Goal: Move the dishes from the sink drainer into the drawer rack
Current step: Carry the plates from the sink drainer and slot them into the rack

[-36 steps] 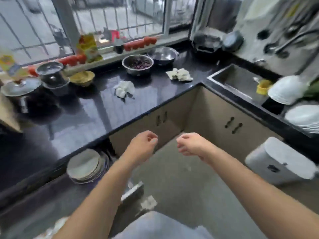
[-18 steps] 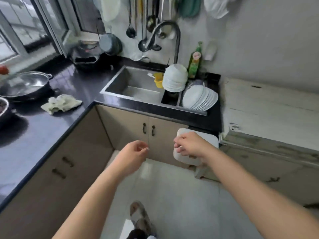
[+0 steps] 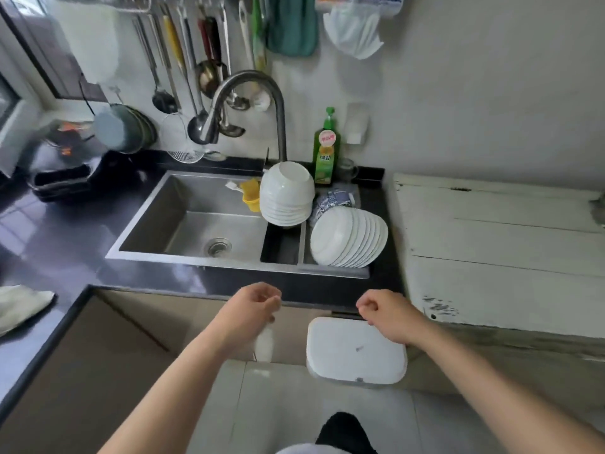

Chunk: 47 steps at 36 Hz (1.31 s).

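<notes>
Fingers of both hands hang loosely curled, holding nothing. Plates (image 3: 348, 239) stand on edge in the drainer (image 3: 283, 245), far beyond the right hand (image 3: 389, 317), which is nearer than the left hand (image 3: 250, 306).

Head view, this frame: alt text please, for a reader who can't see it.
Two bare hands, left hand and right hand, hover loosely curled and hold nothing in front of a steel sink. In its drainer sit a stack of upturned white bowls and a row of white plates on edge.

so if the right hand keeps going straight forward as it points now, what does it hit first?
Probably the dark counter edge ahead of the right hand, then the leaning stack of white plates in the drainer beyond. Depth is unclear from this one view.
</notes>
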### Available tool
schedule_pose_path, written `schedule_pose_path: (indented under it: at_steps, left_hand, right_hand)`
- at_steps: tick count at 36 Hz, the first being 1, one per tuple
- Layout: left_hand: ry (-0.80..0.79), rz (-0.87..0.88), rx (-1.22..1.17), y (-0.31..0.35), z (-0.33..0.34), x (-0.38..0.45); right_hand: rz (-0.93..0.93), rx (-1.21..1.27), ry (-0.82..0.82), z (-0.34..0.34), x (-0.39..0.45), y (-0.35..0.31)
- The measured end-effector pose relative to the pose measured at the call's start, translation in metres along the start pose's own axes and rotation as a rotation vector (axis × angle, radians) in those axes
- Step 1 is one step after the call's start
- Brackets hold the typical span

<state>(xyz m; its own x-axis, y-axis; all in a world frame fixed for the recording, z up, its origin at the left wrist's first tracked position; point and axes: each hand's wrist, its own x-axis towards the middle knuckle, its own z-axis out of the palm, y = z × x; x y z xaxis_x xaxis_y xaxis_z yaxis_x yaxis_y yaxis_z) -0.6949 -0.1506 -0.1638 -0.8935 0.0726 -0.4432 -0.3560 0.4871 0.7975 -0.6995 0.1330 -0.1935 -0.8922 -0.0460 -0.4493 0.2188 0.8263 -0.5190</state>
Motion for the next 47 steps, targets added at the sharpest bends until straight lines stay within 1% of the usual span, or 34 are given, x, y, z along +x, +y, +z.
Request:
schedule_pose_path:
  at_steps: [3, 5, 7, 10, 15, 18, 22, 29, 32, 36, 42, 47]
  left_hand:
    - [0.009, -0.04, 0.008, 0.011, 0.011, 0.03]
    - [0.046, -0.07, 0.018, 0.019, 0.016, 0.041]
    - [0.091, -0.106, 0.007, 0.033, 0.023, 0.054]
    - [0.118, -0.161, -0.005, 0.048, 0.03, 0.063]
    - [0.225, -0.22, -0.059, 0.063, 0.042, 0.072]
    - [0.252, -0.253, -0.082, 0.066, 0.05, 0.069]
    - [0.243, -0.3, -0.048, 0.068, 0.055, 0.065]
    - [0.302, -0.343, -0.034, 0.068, 0.053, 0.059]
    - [0.317, -0.346, -0.044, 0.068, 0.054, 0.058]
    - [0.314, -0.356, -0.064, 0.069, 0.06, 0.058]
    - [0.315, -0.357, -0.088, 0.073, 0.065, 0.059]
    - [0.324, -0.357, -0.109, 0.073, 0.066, 0.058]
  right_hand:
    - [-0.013, -0.133, 0.005, -0.019, 0.041, 0.02]
    - [-0.09, -0.256, -0.002, -0.028, 0.066, 0.023]
    - [-0.213, -0.393, -0.047, -0.041, 0.101, 0.027]
    - [-0.41, -0.592, -0.103, -0.055, 0.15, 0.026]
    - [-0.677, -0.941, -0.098, -0.089, 0.227, -0.002]
    - [-0.741, -1.164, -0.155, -0.102, 0.264, -0.016]
    - [-0.802, -1.345, -0.206, -0.104, 0.288, -0.027]
    - [-0.984, -1.498, -0.17, -0.105, 0.291, -0.032]
    - [-1.044, -1.53, -0.184, -0.109, 0.294, -0.031]
    - [-1.127, -1.507, -0.19, -0.119, 0.299, -0.027]
    - [-1.187, -1.489, -0.177, -0.128, 0.299, -0.015]
    - [-1.273, -1.477, -0.164, -0.139, 0.301, -0.004]
